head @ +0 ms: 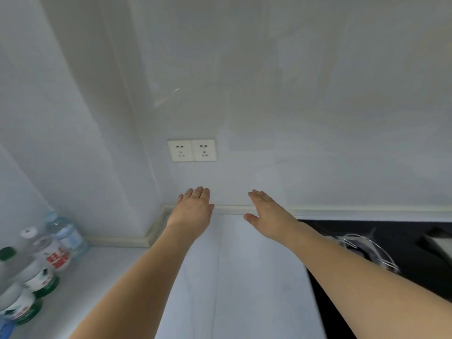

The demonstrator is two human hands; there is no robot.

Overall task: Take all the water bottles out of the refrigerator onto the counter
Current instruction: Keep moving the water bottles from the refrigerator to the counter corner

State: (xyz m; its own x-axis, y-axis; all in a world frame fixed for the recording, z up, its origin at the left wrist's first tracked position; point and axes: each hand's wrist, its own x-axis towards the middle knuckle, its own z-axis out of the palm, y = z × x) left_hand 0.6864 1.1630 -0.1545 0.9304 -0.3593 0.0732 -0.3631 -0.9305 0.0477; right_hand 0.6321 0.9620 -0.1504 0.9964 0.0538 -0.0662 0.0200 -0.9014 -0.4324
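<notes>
From the head view, your left hand and your right hand are both stretched out flat at the centre of the frame, palms down, fingers straight and close together, holding nothing. They hover side by side over the far edge of the pale grey-white desk, near the cream strip where it meets the wall, with a clear gap between them.

The clear plastic water bottles stand grouped at the lower left of the frame, on the desk's left end, well apart from both hands and closer to your left forearm than to either hand. One has a pale blue label, one a white cap and red label, and two have green caps or bases with green-and-white labels.

Above your hands, in the middle of the frame, a white double wall socket sits on the light grey wall. At the right of the frame lies a black glossy surface with a thin bent metal wire rack on it, just beside your right forearm.
</notes>
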